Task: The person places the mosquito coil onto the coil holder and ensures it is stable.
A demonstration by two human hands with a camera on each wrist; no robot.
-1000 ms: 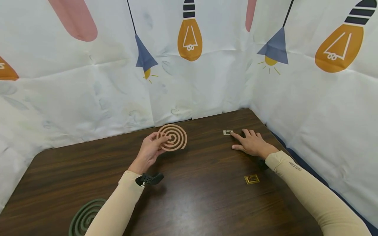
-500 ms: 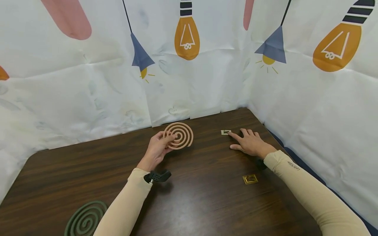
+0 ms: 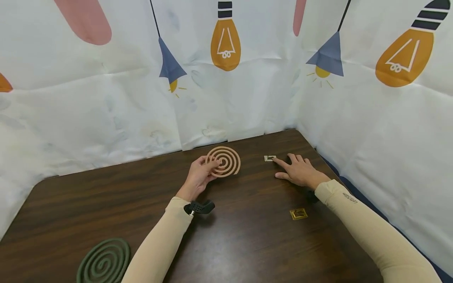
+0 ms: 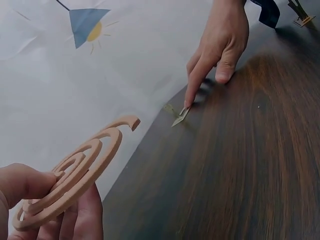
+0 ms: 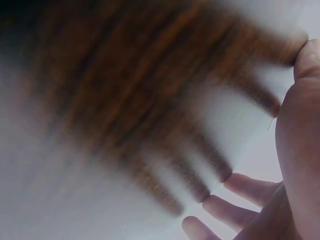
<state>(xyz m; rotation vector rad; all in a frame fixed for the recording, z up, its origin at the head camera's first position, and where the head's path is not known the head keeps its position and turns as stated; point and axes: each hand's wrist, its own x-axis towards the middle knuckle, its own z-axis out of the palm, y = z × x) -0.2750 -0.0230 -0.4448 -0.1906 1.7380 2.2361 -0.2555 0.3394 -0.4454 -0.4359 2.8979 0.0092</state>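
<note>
My left hand pinches a tan mosquito coil, thumb on its upper face and fingers beneath. The left wrist view shows the coil's rings tilted above the table, its outer end pointing away. With fingers spread, my right hand rests on the far right of the table. Its index fingertip touches the edge of a small silver metal coil stand, which lies close to the table's back edge. In the right wrist view the fingertips meet their reflections on the shiny tabletop.
A green mosquito coil lies at the near left, beside my left sleeve. A gold metal stand sits nearer to me than my right hand. The dark wooden table meets a printed cloth at its back and right.
My left hand has carried the tan coil to the right, toward the silver stand. The right hand keeps its place with the finger at the stand. More of the green coil shows.
</note>
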